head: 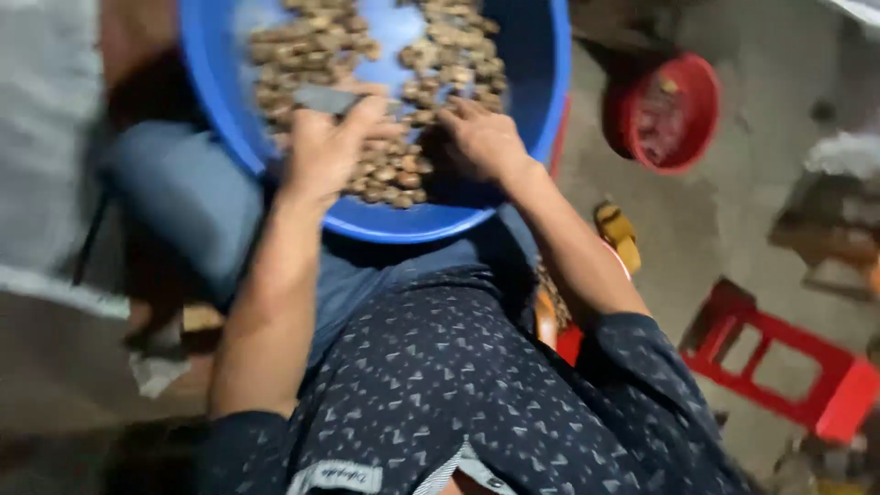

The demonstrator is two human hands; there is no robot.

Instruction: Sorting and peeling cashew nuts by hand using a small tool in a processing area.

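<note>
The wide blue plastic basin (541, 82) is resting on the person's lap, w/ brown nut-like pieces (385, 174) w/in reach of 2 hands. Left hand (332, 147) is closing around a flat grey blade-like tool (323, 98); right hand (481, 137) is lying open, fingers spreading on the pile. Red bucket (662, 112) is sitting nearby.

1. A small label (333, 477) sits at the bottom of the dark patterned shirt, near the lower edge of the view. It is a flat grey strip with rounded ends.
2. No packages, signs or screens show anywhere else.
</note>
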